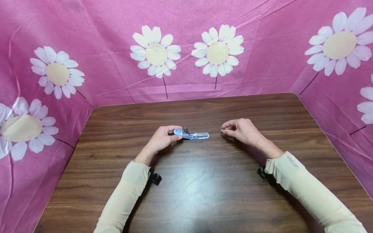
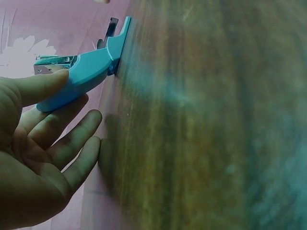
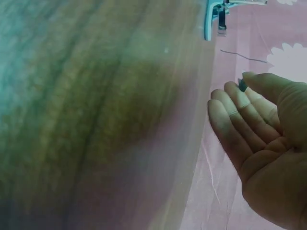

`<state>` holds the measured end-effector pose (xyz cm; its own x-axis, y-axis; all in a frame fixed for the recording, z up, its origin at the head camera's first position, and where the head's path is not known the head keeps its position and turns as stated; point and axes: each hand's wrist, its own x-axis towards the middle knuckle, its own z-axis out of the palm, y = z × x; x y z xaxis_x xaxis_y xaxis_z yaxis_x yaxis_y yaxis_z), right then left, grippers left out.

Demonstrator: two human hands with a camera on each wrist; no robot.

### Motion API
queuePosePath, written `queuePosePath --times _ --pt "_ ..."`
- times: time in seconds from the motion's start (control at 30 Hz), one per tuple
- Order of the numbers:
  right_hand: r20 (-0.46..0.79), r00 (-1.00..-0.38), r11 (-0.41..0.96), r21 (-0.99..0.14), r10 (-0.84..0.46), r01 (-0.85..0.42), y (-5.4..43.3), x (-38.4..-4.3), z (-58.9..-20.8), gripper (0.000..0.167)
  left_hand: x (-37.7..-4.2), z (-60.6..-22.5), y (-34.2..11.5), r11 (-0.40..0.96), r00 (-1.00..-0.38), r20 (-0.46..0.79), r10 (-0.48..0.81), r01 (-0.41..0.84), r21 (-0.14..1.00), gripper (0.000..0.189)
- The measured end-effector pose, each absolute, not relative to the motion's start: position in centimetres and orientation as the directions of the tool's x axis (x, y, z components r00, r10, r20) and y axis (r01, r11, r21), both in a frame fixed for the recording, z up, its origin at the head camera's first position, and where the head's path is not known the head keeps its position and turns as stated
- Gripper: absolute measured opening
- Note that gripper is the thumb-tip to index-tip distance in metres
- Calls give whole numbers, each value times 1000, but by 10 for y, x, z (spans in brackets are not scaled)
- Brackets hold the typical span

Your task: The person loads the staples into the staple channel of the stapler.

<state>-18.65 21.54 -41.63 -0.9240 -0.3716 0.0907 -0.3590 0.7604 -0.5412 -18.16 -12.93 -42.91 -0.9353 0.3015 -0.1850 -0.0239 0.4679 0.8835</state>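
Note:
A light blue stapler (image 1: 199, 136) lies opened out flat over the table, its metal insides facing up. My left hand (image 1: 163, 137) grips one end of it between thumb and fingers. In the left wrist view the thumb presses on the blue stapler body (image 2: 84, 74), while the lower fingers stay loosely bent below. To the right of the stapler, apart from it, my right hand (image 1: 243, 131) pinches a small grey piece (image 3: 242, 85) between thumb and index fingertip. Most of that piece is hidden by the fingertips, and I cannot tell its kind.
The brown wood-grain table (image 1: 192, 200) has its far edge just beyond the hands. Pink cloth (image 1: 186, 87) with large white daisies hangs around the back and both sides. A black strap (image 1: 154, 178) sits at the left wrist.

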Motion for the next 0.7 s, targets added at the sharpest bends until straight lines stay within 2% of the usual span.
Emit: queuePosePath --times 0.13,0.7 --pt "125 -922 752 -543 -366 -372 218 -186 -411 16 -182 -429 -129 482 -937 -184 296 -19 876 35" --pt "255 -924 700 -602 -286 -383 223 -192 -402 10 -183 -428 -130 520 -935 -163 314 26 854 35"
